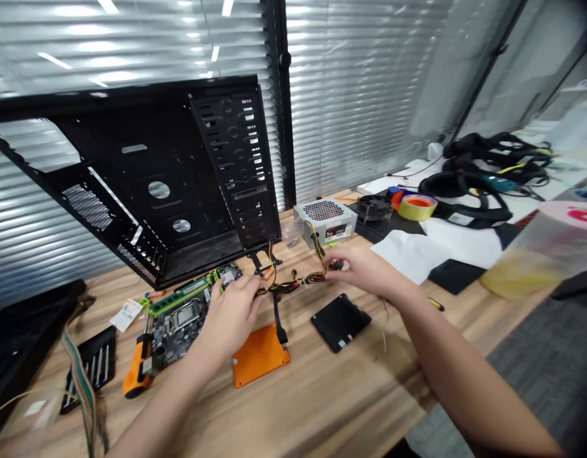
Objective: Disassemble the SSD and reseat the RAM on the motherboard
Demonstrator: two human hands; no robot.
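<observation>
A bundle of coloured power supply cables (300, 282) runs across the table between my two hands. My right hand (357, 270) is closed around its right end, just in front of the silver power supply (326, 219). My left hand (233, 312), fingers bent down, grips the bundle's left end beside the green-edged motherboard (181, 318); its fingertips are partly hidden. From the bundle a black connector lead (280, 318) reaches down to an orange solid-state drive (261, 356). A flat black drive (341, 321) lies below the cables, apart from both hands.
Behind the motherboard stands an open black computer case (179, 178). An orange-handled screwdriver (139, 369), a black bit tray (90, 366) and a ribbon cable (81, 375) lie at left. To the right are a cooling fan (373, 208), yellow tape (417, 207), white paper (407, 254) and a plastic tub (541, 254).
</observation>
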